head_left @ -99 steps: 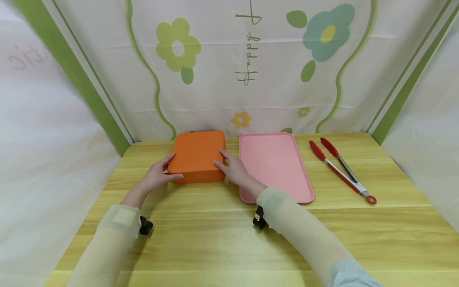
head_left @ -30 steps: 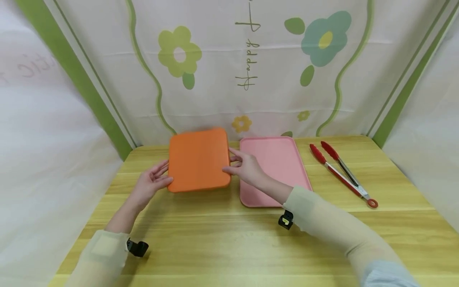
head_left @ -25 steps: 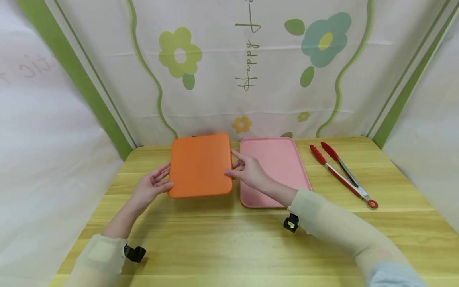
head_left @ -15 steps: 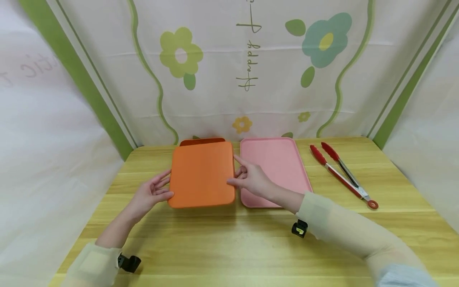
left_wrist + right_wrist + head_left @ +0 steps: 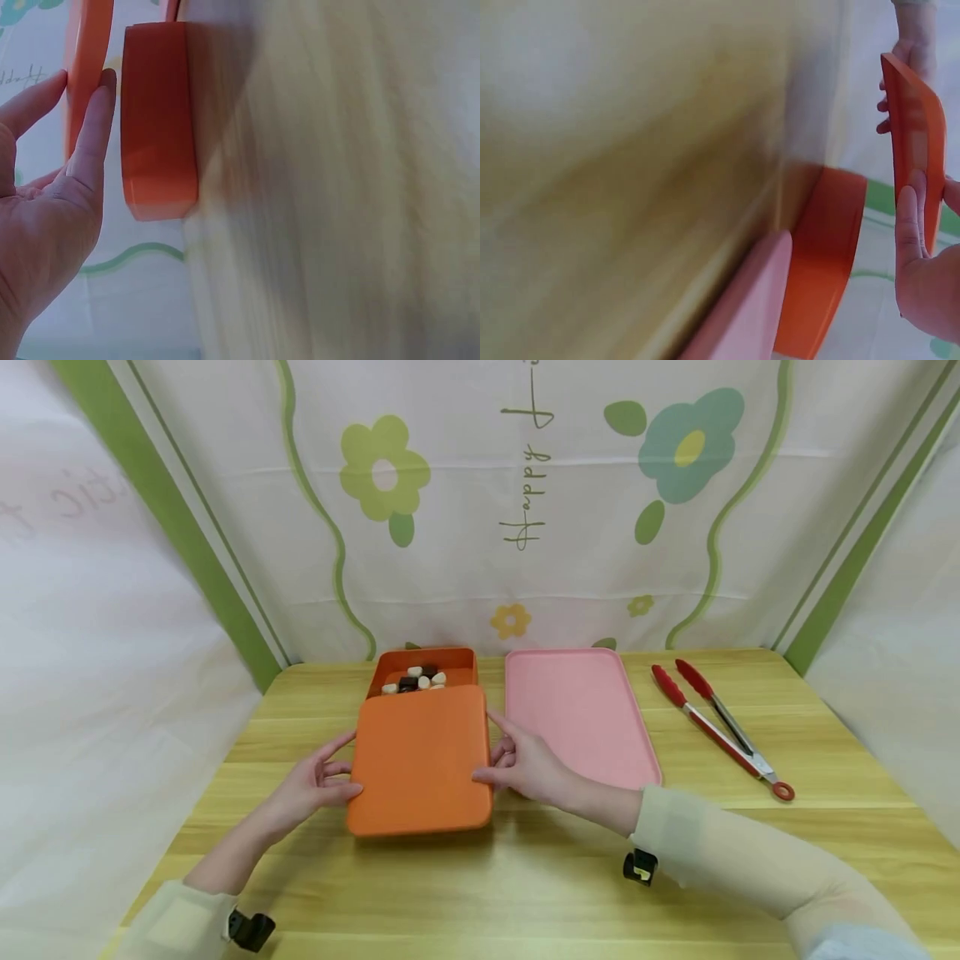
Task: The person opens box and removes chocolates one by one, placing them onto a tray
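Observation:
An orange square lid [image 5: 420, 760] is held between my two hands, clear of the table in both wrist views. My left hand [image 5: 307, 789] pinches its left edge, thumb on top. On the opposite edge, my right hand [image 5: 532, 764] grips with its thumb on the upper face and fingers beneath, as the right wrist view shows. Behind the lid stands the orange box [image 5: 467, 667], its top uncovered at the back. Small black and white pieces [image 5: 418, 680] lie inside; the lid hides the box's front part in the head view.
A pink tray [image 5: 577, 718] lies right of the box, close to it. Farther right, red-and-silver tongs [image 5: 716, 727] rest spread on the wooden table [image 5: 570, 893]. A flower-printed curtain [image 5: 480, 568] hangs behind the table's back edge.
Both hands have lifted the lid off the box and drawn it toward me. The box's inside and its black and white pieces have come into sight. Tray and tongs stay put.

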Available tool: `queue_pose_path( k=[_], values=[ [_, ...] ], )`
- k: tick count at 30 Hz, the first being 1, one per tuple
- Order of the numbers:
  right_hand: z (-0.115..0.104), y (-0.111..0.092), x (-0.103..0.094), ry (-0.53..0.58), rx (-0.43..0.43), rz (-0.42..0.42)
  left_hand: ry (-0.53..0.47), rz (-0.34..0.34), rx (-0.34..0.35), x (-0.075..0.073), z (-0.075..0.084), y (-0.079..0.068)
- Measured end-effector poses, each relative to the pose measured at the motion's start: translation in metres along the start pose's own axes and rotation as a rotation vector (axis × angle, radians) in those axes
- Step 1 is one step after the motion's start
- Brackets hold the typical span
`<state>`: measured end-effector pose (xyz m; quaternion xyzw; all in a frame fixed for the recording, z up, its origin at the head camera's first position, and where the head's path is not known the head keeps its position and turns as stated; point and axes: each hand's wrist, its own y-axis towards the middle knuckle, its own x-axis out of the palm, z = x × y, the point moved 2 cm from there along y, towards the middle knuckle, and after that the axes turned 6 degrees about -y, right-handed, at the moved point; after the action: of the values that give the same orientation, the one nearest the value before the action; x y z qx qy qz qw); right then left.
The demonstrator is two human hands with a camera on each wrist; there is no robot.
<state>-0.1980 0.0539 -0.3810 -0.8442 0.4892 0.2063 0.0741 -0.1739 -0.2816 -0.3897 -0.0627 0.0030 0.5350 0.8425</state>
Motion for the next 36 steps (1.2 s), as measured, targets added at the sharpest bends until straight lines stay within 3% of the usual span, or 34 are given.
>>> queue_pose_path(
  k=[7,14,27,36],
  values=[
    [0.005,-0.009,0.016,0.073,0.037,-0.046,0.049,-0.049,-0.070,-0.003,-0.003,-0.013],
    [0.010,-0.017,0.030,0.160,0.057,-0.089,0.091,-0.086,-0.084,-0.004,-0.008,-0.022],
    [0.020,-0.025,0.047,0.123,0.096,-0.111,0.168,-0.118,-0.123,-0.004,-0.022,-0.026],
    [0.025,-0.024,0.051,0.135,0.117,-0.106,0.209,-0.115,-0.167,-0.005,-0.027,-0.021]
  ],
)
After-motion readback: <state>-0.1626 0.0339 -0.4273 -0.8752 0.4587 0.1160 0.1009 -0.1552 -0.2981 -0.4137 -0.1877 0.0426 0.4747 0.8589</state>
